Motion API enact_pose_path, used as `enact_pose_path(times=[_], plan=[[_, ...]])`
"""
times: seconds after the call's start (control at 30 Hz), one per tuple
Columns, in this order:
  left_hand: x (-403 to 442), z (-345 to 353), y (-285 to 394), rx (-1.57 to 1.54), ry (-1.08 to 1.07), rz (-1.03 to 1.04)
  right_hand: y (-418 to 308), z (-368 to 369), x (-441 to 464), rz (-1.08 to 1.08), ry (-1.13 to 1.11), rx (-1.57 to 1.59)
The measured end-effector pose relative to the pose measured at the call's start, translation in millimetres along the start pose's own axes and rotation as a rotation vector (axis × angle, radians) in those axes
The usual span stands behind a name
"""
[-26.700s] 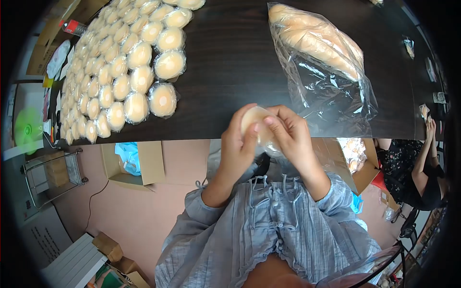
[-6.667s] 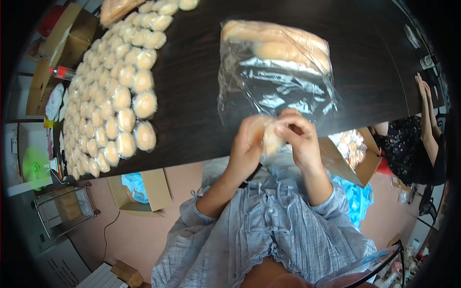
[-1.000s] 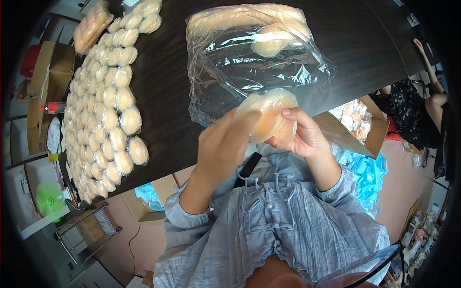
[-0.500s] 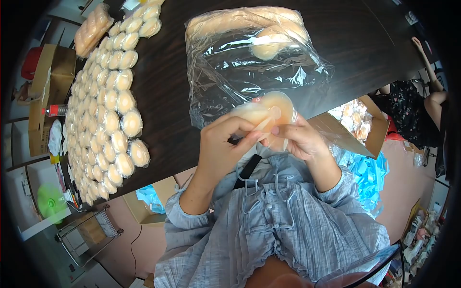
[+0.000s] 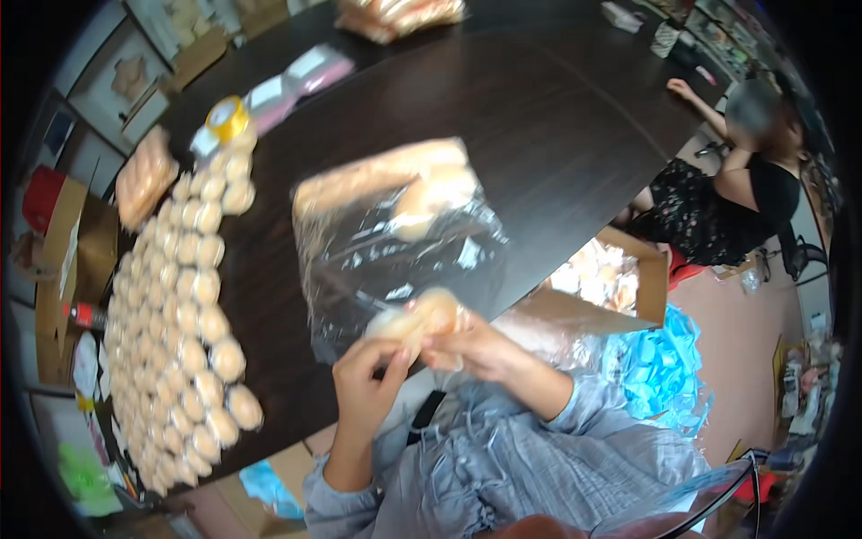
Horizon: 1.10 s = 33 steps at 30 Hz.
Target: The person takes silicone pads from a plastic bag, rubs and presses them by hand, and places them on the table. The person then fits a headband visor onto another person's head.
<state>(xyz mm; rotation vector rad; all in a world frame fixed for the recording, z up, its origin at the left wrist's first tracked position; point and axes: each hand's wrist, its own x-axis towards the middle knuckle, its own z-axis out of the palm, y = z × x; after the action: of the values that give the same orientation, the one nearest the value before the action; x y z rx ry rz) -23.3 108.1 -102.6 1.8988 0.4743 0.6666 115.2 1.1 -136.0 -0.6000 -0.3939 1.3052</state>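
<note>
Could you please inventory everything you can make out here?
Table: one, dark brown, centre
Held pieces: uncounted, pale beige, between hands
Wrapped rounds: dozens, beige, table left
Clear bag: one, beige contents, beyond hands
Tape roll: one, yellow, beyond rounds
Packets: a few, pink-white, beyond tape
Larger packs: two, beige, far left, far edge
Bottle: one, partly red, left edge
Cartons: at least three, brown, left, right
Plastic bundles: two, blue, right, lower left
Co-worker: one, dark floral clothing, right
Background clutter: blurred, uncounted, edges
Left hand: one, bare, on held pieces
Right hand: one, bare, on held pieces
</note>
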Motion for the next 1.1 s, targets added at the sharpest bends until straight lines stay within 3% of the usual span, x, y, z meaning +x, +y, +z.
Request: enact_pose_path(times=[0.07,0.23,0.57,0.73,0.93,1.1], plan=[[-0.8,-1.2,15.4,0.2,-0.048,0.012,-1.7,5.5,-1.6,0.097,0.13,0.071],[2.5,5.2,17.8,0.203,-0.047,0.268,-1.1,5.4,-5.3,0.056,0.137,0.119],[-7.2,15.2,1.0,0.323,0.175,0.178,4.2,11.8,-8.2,0.043,0.084,0.065],[-4.0,24.8,1.1,0.295,0.266,0.279,3.7,12.6,-9.6,0.066,0.1,0.054],[-3.2,20.5,11.3,0.334,0.095,0.301,1.3,8.9,-10.7,0.031,0.01,0.07],[-7.8,14.0,7.6,0.272,0.032,0.189,4.3,4.7,-9.8,0.021,0.018,0.092]])
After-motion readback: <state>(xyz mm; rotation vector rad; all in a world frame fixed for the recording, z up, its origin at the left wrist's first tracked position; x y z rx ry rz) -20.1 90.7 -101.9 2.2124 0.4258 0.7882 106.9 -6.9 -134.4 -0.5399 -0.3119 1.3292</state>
